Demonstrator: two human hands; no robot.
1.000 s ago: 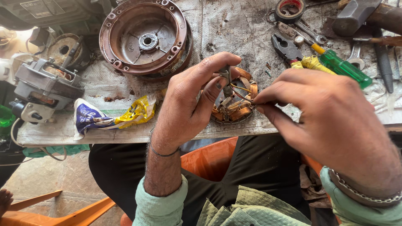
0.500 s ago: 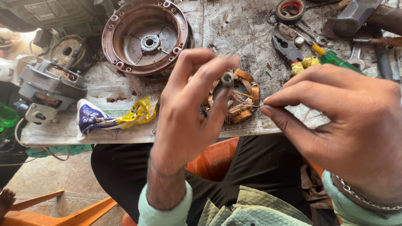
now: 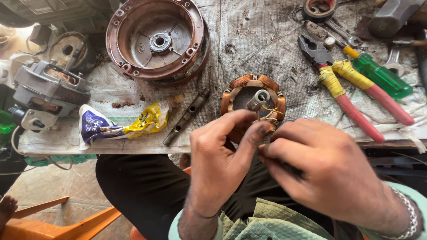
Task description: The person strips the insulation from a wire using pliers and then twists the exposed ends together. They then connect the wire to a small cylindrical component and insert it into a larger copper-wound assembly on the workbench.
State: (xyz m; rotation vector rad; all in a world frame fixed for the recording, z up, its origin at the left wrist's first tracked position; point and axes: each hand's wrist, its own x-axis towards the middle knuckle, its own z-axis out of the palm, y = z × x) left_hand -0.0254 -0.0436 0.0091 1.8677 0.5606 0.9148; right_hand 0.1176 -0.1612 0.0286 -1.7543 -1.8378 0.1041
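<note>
A round stator [image 3: 253, 95] with copper windings and a short metal shaft in its middle rests on the worn bench cloth [image 3: 249, 49] near the front edge. My left hand [image 3: 220, 164] and my right hand [image 3: 324, 173] meet just below it, fingertips pinched together on thin wire leads that run up to the windings. The near rim of the stator is hidden behind my fingers.
A rust-coloured motor housing [image 3: 155, 40] lies at the back left, a grey motor body [image 3: 44, 93] at the far left. A crumpled yellow and blue wrapper [image 3: 120, 124] and a dark metal rod [image 3: 186, 116] lie beside the stator. Pliers [image 3: 342, 93], a green-handled screwdriver [image 3: 378, 75] and spanners lie right.
The stator was held up between my hands; now it lies on the bench and both hands have dropped below it, pinching its wires. The view has shifted so the bench sits lower.
</note>
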